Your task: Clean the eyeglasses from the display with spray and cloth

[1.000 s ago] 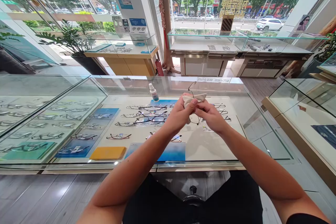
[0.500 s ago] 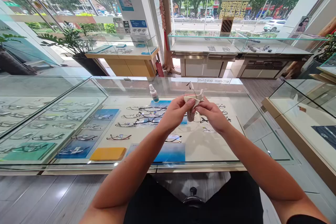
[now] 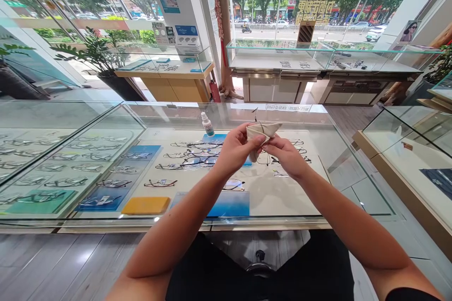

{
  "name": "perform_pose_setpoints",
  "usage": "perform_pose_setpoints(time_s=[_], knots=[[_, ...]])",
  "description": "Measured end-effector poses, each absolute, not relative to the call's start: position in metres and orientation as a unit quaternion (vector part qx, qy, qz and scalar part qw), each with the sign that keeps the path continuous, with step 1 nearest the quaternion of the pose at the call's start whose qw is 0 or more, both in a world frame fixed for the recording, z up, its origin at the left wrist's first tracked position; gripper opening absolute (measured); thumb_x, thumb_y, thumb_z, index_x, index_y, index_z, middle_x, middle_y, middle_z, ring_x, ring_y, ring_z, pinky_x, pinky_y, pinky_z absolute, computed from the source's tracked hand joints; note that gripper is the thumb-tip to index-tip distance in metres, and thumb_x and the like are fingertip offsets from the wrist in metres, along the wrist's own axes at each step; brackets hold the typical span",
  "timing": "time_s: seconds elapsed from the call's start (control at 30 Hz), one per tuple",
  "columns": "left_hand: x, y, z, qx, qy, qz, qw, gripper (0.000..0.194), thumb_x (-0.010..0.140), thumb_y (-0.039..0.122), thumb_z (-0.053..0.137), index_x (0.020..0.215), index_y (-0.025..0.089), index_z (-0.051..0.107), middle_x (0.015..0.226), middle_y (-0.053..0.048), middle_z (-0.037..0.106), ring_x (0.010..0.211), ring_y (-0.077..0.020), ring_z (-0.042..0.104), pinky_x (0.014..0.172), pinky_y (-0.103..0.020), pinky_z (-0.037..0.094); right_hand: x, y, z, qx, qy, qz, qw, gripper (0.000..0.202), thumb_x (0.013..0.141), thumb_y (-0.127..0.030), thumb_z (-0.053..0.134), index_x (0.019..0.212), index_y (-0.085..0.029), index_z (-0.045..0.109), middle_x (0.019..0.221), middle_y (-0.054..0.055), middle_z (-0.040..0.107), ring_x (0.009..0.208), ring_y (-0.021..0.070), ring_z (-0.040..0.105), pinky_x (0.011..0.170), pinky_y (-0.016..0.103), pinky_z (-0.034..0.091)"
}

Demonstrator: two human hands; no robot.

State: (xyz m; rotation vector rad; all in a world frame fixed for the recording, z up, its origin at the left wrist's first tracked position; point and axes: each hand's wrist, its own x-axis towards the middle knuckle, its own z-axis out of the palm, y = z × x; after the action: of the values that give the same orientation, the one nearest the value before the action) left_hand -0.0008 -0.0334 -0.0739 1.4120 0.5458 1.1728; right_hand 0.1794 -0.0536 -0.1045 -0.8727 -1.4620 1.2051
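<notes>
A pale cleaning cloth (image 3: 269,128) is folded over a thin-framed pair of eyeglasses (image 3: 255,114), whose lenses are mostly hidden by it. One dark temple sticks up above the cloth, and part of the frame hangs below. My left hand (image 3: 240,146) is closed on the cloth, its thumb pressed against the near side. Opposite it, my right hand (image 3: 285,153) pinches the eyeglasses at the cloth's lower edge, fingers bent close to the left thumb. Both hands are held above the glass display counter (image 3: 289,202). A small white spray bottle (image 3: 207,124) stands upright on the counter, left of my hands.
Under the glass lie several eyeglasses (image 3: 203,162), blue display cards (image 3: 226,204) and a yellow case (image 3: 146,205). Another glass counter (image 3: 374,143) stands to the right. Across the floor, further display cases (image 3: 275,63) line the window, with a potted plant (image 3: 106,68) at the left.
The cloth has shifted and spread, its corner now pointing right and covering the lens that showed above my hands. Both hands stay in nearly the same place.
</notes>
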Motion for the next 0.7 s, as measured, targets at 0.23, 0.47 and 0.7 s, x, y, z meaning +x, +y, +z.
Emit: perform_pose_setpoints(time_s=[0.23,0.47,0.7], knots=[[0.007,-0.040,-0.078,0.590,0.259,0.549,0.532,0.051,0.085,0.061,0.092,0.081,0.020,0.062,0.060,0.005,0.059,0.047,-0.0090,0.051,0.047,-0.023,0.041,0.175,-0.058,-0.111,-0.356,-0.643,0.465,0.494,0.033,0.095,-0.058,0.078,0.089,-0.025,0.085,0.111,0.009,0.076,0.127,0.0333,0.060,0.114,0.050,0.046],[-0.011,-0.025,-0.070,0.611,0.250,0.495,0.565,0.049,0.084,0.060,0.093,0.085,0.018,0.069,0.067,-0.003,0.074,0.057,-0.0181,0.069,0.057,-0.030,0.055,0.182,-0.057,-0.100,-0.353,-0.673,0.414,0.501,0.036,0.100,-0.059,0.073,0.084,-0.028,0.084,0.125,0.007,0.073,0.133,0.0332,0.056,0.122,0.052,0.036],[-0.010,-0.023,-0.070,0.619,0.239,0.520,0.538,0.053,0.093,0.067,0.083,0.080,0.016,0.071,0.065,-0.001,0.067,0.059,-0.0130,0.059,0.060,-0.026,0.047,0.185,-0.054,-0.096,-0.347,-0.673,0.439,0.484,0.036,0.099,-0.056,0.073,0.080,-0.027,0.083,0.119,0.006,0.069,0.122,0.0301,0.060,0.122,0.049,0.035]])
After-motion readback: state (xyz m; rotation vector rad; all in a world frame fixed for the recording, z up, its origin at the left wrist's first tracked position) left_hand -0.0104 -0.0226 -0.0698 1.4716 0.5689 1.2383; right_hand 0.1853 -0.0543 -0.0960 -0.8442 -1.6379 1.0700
